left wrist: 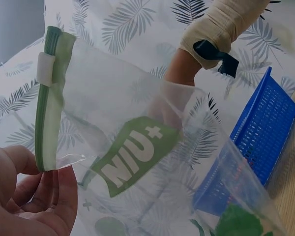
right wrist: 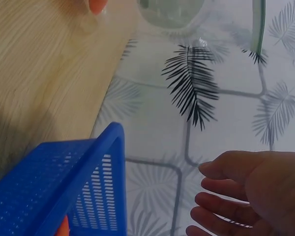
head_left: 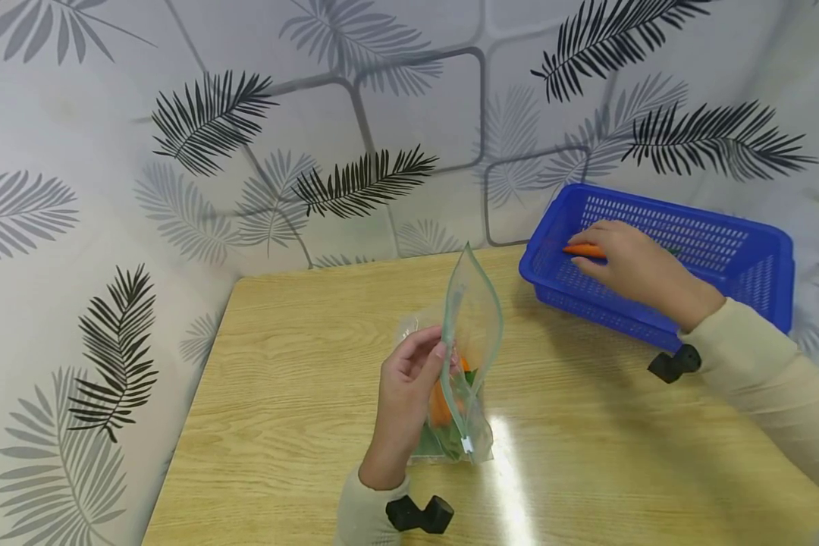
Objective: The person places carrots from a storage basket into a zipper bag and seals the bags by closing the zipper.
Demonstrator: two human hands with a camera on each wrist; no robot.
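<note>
Because the thumb and fingers of the left hand (head_left: 409, 379) pinch its zip edge, a clear plastic bag (head_left: 479, 318) stands with its mouth gaping over the middle of the table (head_left: 280, 364); the hold seems meant to keep the two sides parted. Zip slider (head_left: 467, 444): white, near one end of the strip, which would leave the mouth free. Contents: orange pieces (head_left: 440, 409), with something green, leaf or print I cannot tell. Right hand (head_left: 635, 262): reached over the basket, fingers loosely extended, thumb apart; whether they touch the carrot (head_left: 582, 250) below, I cannot tell. Basket (head_left: 607, 315): blue, perforated, at the far right edge of the table, perhaps put aside to leave working room; its raised near wall stands between carrot and bag. On the cuffs: two black clips (head_left: 419, 514). Behind: a leaf-patterned wall covering (head_left: 419, 114). Also noted: a bright glare strip on the table beside the bag.
</note>
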